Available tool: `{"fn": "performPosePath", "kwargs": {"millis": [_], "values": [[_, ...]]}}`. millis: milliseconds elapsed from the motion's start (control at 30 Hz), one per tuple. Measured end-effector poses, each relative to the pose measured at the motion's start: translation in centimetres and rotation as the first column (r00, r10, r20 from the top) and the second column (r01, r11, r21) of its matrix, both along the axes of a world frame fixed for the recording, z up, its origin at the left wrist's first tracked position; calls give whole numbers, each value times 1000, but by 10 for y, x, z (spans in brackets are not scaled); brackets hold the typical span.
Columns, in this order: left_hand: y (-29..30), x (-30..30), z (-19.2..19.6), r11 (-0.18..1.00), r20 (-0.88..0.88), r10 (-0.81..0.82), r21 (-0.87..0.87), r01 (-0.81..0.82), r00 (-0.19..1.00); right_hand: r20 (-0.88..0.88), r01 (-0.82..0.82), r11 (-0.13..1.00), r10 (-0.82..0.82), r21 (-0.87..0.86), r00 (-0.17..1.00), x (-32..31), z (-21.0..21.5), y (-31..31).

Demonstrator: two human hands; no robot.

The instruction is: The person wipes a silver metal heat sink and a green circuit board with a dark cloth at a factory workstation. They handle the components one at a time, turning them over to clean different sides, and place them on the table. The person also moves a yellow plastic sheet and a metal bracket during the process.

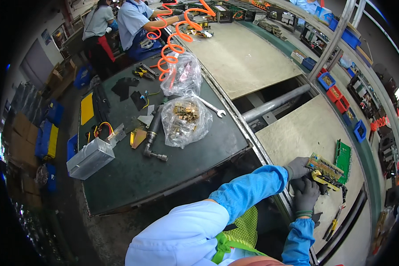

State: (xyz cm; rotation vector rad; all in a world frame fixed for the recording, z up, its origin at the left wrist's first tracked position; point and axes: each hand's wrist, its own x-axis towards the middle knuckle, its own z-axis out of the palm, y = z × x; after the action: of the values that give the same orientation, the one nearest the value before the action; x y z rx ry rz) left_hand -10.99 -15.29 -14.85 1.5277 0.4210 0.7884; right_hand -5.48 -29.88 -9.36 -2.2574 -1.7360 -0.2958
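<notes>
A circuit board assembly (326,166) with yellowish parts lies on the pale bench top at the right, against a green circuit board (343,156). My left hand (298,168), in a grey glove, is closed on the assembly's left end. Just below it, my right hand (307,195), also gloved, is closed beside the assembly's near side. Its fingertips are by dark pieces, and what they hold is hidden. Yellow-handled pliers (331,229) lie to the right of my right hand. A black cable with a connector (344,195) runs down from the assembly.
On the dark table at the left are a power screwdriver (154,128), a wrench (213,106), a plastic bag of brass-coloured parts (186,119) and a silver metal case (91,158). An orange coiled hose (175,42) hangs above. Small bins (337,95) line the right. Co-workers stand at the back.
</notes>
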Motion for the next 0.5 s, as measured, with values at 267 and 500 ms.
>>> {"fn": "performPosePath", "kwargs": {"millis": [267, 500], "values": [[-7, -2, 4, 998, -22, 51, 41, -50, 998, -19, -6, 999, 6, 44, 1000, 6, -5, -13], [-16, 13, -5, 999, 177, -10, -51, 19, 984, -44, -36, 996, 39, 80, 998, 15, -10, -32]]}}
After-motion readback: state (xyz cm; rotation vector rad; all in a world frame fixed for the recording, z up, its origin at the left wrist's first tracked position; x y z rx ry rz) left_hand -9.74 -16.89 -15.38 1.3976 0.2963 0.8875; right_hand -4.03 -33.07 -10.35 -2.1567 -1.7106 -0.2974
